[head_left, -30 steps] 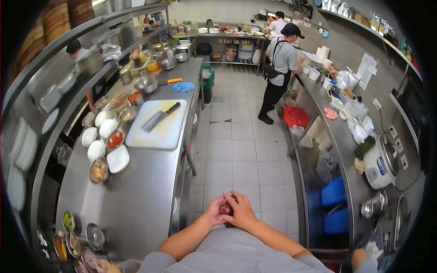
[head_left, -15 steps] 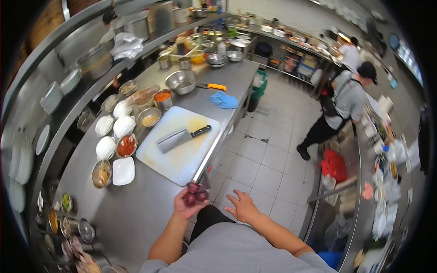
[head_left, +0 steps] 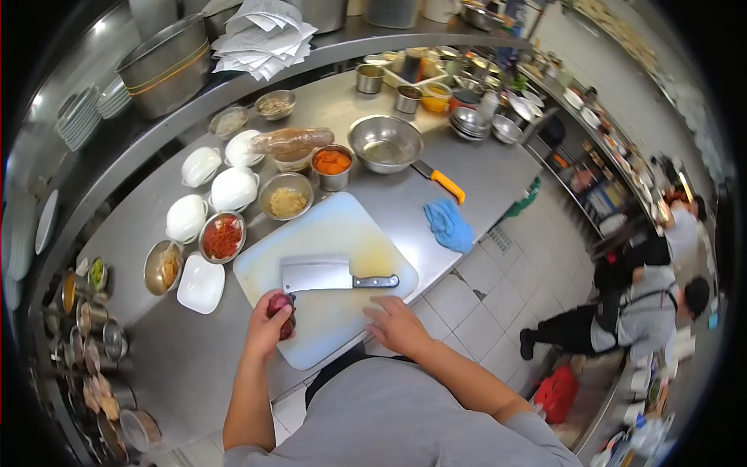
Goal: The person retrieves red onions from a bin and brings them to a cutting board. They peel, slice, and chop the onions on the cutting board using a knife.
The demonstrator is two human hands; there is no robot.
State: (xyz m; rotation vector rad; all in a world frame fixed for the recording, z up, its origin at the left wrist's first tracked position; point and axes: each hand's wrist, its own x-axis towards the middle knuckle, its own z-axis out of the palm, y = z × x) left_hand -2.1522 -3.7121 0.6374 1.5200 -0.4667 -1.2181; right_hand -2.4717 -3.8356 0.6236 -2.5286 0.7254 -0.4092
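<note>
Red onions [head_left: 281, 302], at least two showing: held in the left hand [head_left: 265, 323], whose fingers are closed around them, above the left part of a white cutting board [head_left: 331, 323]; whether the board is touched by them cannot be told. Right hand [head_left: 398, 327]: held with fingers loosely spread and slightly curled, over the board's near right edge; contact with the board cannot be made out. Cleaver [head_left: 316, 274], black-handled: laid flat on the board, between and beyond the hands, its handle pointed to the right. White square dish [head_left: 201, 285]: set left of the board, on the steel table [head_left: 175, 358]. Orange slices [head_left: 332, 162]: contained in a steel pot [head_left: 333, 184] beyond the board. Large steel bowl [head_left: 383, 161]: placed to the right of that pot. Knife with yellow handle [head_left: 448, 187]: laid beside the bowl. Blue cloth [head_left: 449, 226]: left crumpled near the table's edge.
</note>
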